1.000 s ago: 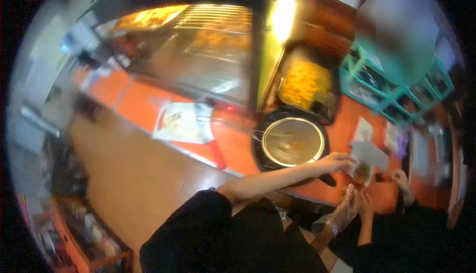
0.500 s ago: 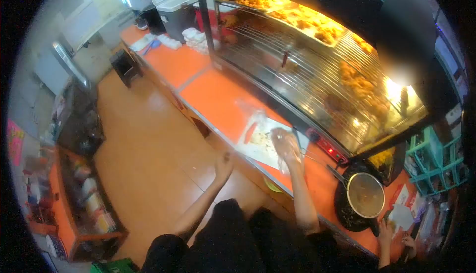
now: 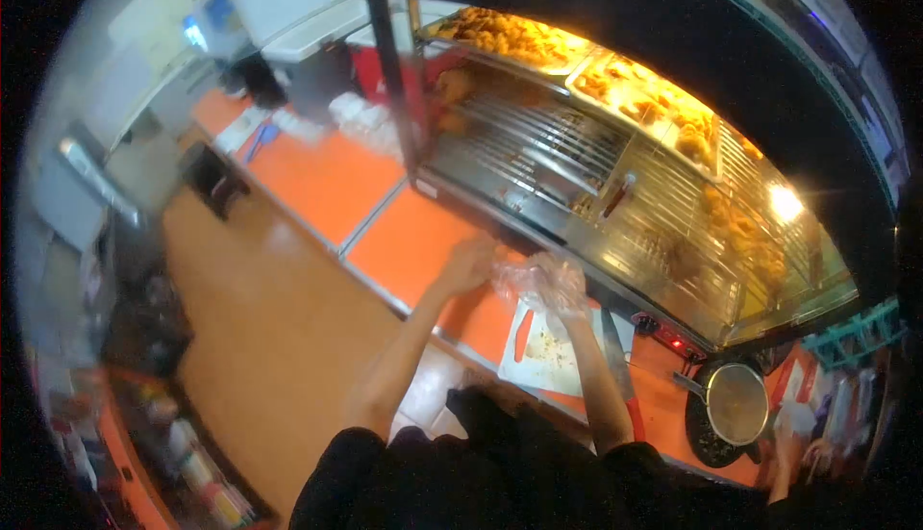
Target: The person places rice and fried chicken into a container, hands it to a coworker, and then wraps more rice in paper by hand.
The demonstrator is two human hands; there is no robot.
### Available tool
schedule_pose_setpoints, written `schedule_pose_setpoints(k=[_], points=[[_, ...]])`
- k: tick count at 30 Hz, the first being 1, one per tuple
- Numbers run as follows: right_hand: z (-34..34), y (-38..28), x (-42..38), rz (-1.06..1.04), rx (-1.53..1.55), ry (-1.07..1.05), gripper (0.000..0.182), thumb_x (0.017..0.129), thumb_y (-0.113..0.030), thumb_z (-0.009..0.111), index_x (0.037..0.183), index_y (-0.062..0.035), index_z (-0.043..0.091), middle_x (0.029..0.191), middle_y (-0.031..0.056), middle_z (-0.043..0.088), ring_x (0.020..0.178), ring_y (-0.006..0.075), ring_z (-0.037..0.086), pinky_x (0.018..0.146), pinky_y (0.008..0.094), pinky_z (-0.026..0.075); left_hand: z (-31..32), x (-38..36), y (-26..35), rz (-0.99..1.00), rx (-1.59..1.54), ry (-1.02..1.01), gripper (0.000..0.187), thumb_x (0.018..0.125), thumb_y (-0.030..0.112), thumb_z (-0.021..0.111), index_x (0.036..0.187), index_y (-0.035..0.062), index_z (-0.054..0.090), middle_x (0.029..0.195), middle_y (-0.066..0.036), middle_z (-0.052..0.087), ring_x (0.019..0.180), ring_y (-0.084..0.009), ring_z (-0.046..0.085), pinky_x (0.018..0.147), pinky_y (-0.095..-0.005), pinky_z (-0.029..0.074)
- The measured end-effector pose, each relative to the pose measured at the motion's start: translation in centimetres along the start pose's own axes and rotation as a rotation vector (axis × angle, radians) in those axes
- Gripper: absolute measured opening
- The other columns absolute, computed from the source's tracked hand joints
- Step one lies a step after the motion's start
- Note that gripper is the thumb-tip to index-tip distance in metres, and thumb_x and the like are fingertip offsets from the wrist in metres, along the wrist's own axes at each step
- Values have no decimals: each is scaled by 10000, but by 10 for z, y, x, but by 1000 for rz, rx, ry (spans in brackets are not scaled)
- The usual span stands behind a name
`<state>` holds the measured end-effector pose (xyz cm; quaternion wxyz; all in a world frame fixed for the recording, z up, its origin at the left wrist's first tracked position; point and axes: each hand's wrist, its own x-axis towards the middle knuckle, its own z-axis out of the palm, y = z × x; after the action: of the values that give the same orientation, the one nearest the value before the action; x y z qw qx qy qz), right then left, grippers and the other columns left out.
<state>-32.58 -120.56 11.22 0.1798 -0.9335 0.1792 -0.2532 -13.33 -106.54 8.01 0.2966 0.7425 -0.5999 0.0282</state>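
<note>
My left hand (image 3: 468, 266) reaches over the orange counter, its fingers closed on the edge of some thin clear plastic (image 3: 519, 283). My right hand (image 3: 561, 285) meets it from the other side, wrapped in clear plastic like a disposable glove. Its fingers are curled at the same crumpled plastic; blur hides their exact grip. Below the hands lies a white cutting board (image 3: 524, 372) with a red-edged handle slot and scattered food crumbs (image 3: 555, 349). A knife (image 3: 615, 352) with a red handle rests along the board's right side.
A lit glass food warmer (image 3: 577, 232) with trays of fried food (image 3: 644, 97) stands behind the counter (image 3: 385, 251). To the right, a strainer (image 3: 737, 403) rests over a black pan (image 3: 707, 434). Another person's hand (image 3: 784, 448) is at the far right. White cloths (image 3: 365, 124) lie at left.
My left hand has risen from beside the counter to the clear plastic. My right hand has moved up off the cutting board to meet it. The view has shifted.
</note>
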Motion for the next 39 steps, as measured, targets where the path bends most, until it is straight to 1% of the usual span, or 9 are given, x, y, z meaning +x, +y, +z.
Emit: schedule_pose_setpoints(k=[2, 4, 8, 9, 13, 21, 30, 38, 39], points=[[-47, -27, 14, -117, 118, 266, 218, 838, -184, 648, 1033, -90, 673, 884, 114, 661, 801, 305, 640, 717, 388, 512, -35, 13, -14, -171, -368, -276, 246, 782, 192, 676, 1004, 86, 662, 971, -90, 677, 914, -224, 648, 796, -340, 508], [-94, -59, 26, 92, 4, 564, 171, 834, -135, 644, 986, -59, 662, 886, 146, 657, 810, 311, 639, 720, 394, 515, -43, 10, -33, -75, -509, 135, 124, 816, 148, 659, 884, 44, 659, 711, -61, 634, 635, -133, 602, 614, -266, 484], [-111, -75, 52, 300, -367, 801, 126, 884, -111, 623, 971, -20, 638, 892, 161, 650, 807, 312, 638, 711, 390, 512, -146, 35, -18, -312, -315, 354, 94, 851, 122, 662, 871, 31, 661, 691, -56, 611, 583, -95, 540, 544, -266, 436], [-121, -86, 63, 281, -186, 752, 121, 911, -135, 608, 937, -16, 613, 833, 143, 621, 748, 296, 619, 665, 393, 498, -166, 46, -16, -287, -275, 453, 99, 846, 123, 668, 868, 27, 663, 720, -74, 629, 587, -117, 551, 530, -275, 434], [-101, -78, 75, 211, -497, 745, 107, 900, -133, 614, 868, -35, 586, 765, 110, 567, 676, 270, 579, 610, 404, 469, -229, 90, -5, -127, -149, 694, 92, 852, 116, 675, 866, 26, 664, 732, -84, 621, 577, -138, 542, 503, -272, 415], [-60, -120, 141, 117, -644, 604, 68, 856, -128, 602, 837, -72, 567, 728, 82, 522, 659, 239, 552, 580, 373, 470, -263, 152, -19, 75, -113, 748, 63, 862, 82, 677, 877, 22, 679, 750, -80, 620, 596, -136, 540, 542, -266, 411], [-24, -190, 219, 41, -346, 522, 81, 837, -110, 560, 866, -43, 526, 744, 97, 537, 702, 251, 600, 617, 374, 504, -272, 173, -49, 316, 45, 957, 55, 843, 42, 687, 880, 5, 668, 728, -101, 578, 606, -219, 548, 549, -326, 432], [64, -203, 277, -27, -171, 618, 144, 815, -132, 575, 905, -33, 524, 781, 133, 560, 730, 311, 606, 673, 426, 509, -283, 158, -67, 236, 14, 1008, 156, 824, 47, 729, 959, -9, 673, 844, -87, 618, 713, -197, 573, 635, -283, 475], [70, -205, 280, -67, -205, 713, 163, 798, -133, 595, 904, -25, 536, 769, 128, 567, 717, 317, 598, 672, 427, 510, -284, 149, -73, 196, 48, 981, 221, 853, 65, 686, 1050, -20, 634, 964, -111, 610, 848, -237, 576, 763, -327, 480]])
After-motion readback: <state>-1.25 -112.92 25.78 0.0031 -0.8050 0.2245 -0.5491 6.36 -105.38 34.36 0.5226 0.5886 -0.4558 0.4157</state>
